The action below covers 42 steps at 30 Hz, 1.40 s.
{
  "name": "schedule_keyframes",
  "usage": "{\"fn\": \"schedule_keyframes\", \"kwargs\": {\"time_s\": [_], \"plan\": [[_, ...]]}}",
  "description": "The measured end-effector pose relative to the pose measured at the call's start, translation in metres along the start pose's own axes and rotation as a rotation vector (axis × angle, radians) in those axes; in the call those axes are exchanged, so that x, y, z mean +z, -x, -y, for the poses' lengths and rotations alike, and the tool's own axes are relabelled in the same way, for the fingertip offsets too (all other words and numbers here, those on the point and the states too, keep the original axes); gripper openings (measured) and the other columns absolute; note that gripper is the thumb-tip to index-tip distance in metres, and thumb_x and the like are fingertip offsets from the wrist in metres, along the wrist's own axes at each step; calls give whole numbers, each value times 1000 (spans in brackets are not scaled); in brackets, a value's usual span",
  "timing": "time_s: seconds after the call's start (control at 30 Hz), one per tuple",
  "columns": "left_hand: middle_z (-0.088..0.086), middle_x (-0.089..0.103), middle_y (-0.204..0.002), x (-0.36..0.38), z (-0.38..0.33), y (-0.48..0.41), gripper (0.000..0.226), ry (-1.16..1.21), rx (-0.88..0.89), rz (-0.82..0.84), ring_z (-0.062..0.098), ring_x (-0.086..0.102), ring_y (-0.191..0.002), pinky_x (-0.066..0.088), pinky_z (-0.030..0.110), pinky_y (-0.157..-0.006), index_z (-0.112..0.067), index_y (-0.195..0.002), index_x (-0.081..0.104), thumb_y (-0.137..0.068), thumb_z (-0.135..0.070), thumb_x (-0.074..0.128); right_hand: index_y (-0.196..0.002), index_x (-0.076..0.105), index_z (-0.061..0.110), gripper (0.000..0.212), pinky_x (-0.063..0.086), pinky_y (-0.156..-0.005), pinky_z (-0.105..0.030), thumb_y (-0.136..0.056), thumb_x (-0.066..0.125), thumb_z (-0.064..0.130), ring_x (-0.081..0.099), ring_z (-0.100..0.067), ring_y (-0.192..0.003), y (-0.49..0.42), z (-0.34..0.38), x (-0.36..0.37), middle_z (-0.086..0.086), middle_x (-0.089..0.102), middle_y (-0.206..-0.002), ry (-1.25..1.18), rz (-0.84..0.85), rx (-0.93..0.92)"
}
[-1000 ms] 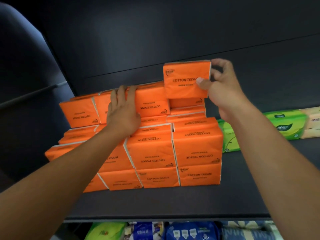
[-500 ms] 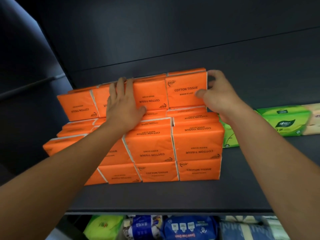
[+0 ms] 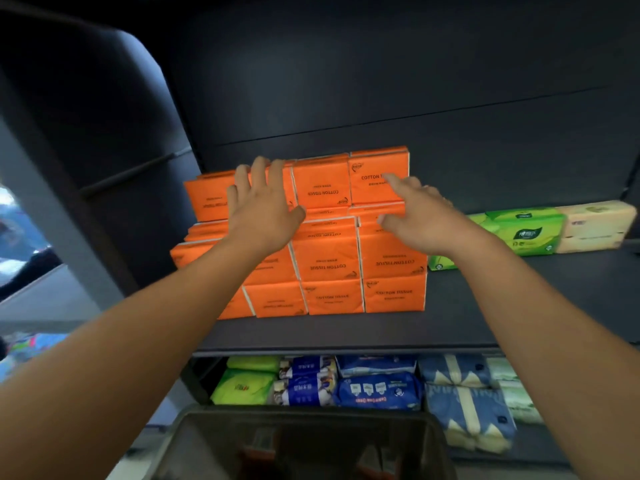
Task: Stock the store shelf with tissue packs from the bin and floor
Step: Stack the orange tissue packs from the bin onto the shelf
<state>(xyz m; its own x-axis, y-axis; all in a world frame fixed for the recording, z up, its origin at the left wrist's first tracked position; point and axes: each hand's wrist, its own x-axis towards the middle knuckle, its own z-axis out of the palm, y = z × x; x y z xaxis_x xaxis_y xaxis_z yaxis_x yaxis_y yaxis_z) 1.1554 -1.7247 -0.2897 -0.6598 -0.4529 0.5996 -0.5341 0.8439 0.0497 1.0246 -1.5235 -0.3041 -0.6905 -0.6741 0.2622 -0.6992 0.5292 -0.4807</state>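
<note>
Dark store shelving fills the view, and the upper shelf (image 3: pixel 485 306) carries a tight block of orange cotton tissue packs (image 3: pixel 329 261) built in stepped rows: flat packs in front, taller rows behind. That way every printed face shows and the back rows have something to lean on.

The left hand (image 3: pixel 263 206) lies open, fingers straight and spread, flat on the back row at the left of the block. It seems to be bracing those packs so they do not tip or slide while the row is squared up. The right hand (image 3: pixel 419 213) is open too and grips nothing. Its forefinger reaches to the face of the upright pack (image 3: pixel 367 192) at the right end of the back row, which stands a little higher than the pack beside it. Whether the fingertip presses the pack or merely hovers at it I cannot tell. My guess is that this pack is being nudged flush with the row.

Just right of the orange block lies a green pack (image 3: pixel 523 233), with a cream pack (image 3: pixel 595 225) touching its far end. Blue packs (image 3: pixel 377 389) and others sit on the shelf below. The bin (image 3: pixel 304 415) stands at the bottom, its inside too dim to read, so more stocking probably remains.
</note>
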Motion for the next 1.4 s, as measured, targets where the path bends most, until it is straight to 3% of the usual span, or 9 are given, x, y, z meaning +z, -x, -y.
{"fn": "schedule_keyframes", "kwargs": {"time_s": [0.27,0.4,0.5,0.77,0.97,1.07,1.23,1.4], "plan": [[4,25,-154,-55,14,113,79,-80,-7,182,33,22,-139,25,46,-109,-20,-150,23,-87,-49,60,-158,12,29,71,27,-116,-48,-99,50,41,24,-32,-146,108,55,-3,-7,23,-162,111,37,-23],[5,26,-152,-71,22,165,71,-141,20,250,31,26,-137,29,46,-106,-22,-147,27,-89,-50,56,-158,7,30,74,23,-117,-49,-99,48,45,19,-31,-148,156,54,33,-6,13,-165,166,168,6],[3,30,-148,-77,23,203,63,-179,79,311,29,29,-134,33,44,-102,-22,-145,29,-93,-50,51,-158,9,29,73,22,-117,-50,-98,47,46,21,-33,-146,186,51,61,-7,16,-164,255,263,25],[2,37,-142,-67,33,276,58,-187,96,447,27,36,-130,37,43,-100,-22,-142,31,-93,-46,51,-159,10,29,65,-6,-122,-50,-102,39,43,-11,-33,-152,234,73,97,-7,0,-167,267,331,57],[4,41,-145,-43,58,318,57,-230,27,615,29,39,-133,37,45,-105,-22,-145,31,-96,-46,47,-158,13,27,67,-4,-122,-51,-101,44,43,-5,-33,-152,244,66,111,-6,6,-166,265,401,94],[5,47,-140,-29,70,337,50,-233,-40,706,29,42,-131,37,45,-106,-21,-139,42,-96,-47,48,-158,15,26,67,-3,-122,-51,-101,45,42,-3,-33,-152,242,61,121,-6,11,-165,267,423,117],[4,56,-126,-1,84,371,39,-230,-91,833,27,51,-120,42,42,-95,-22,-124,54,-95,-47,49,-155,26,24,59,1,-122,-53,-101,45,38,8,-35,-151,237,66,147,-8,23,-162,241,444,78],[2,57,-130,27,86,397,42,-222,-81,978,26,53,-120,43,40,-93,-24,-128,55,-95,-49,48,-149,38,24,50,9,-121,-52,-101,46,35,25,-32,-145,233,70,171,-6,37,-155,187,464,31]]}}
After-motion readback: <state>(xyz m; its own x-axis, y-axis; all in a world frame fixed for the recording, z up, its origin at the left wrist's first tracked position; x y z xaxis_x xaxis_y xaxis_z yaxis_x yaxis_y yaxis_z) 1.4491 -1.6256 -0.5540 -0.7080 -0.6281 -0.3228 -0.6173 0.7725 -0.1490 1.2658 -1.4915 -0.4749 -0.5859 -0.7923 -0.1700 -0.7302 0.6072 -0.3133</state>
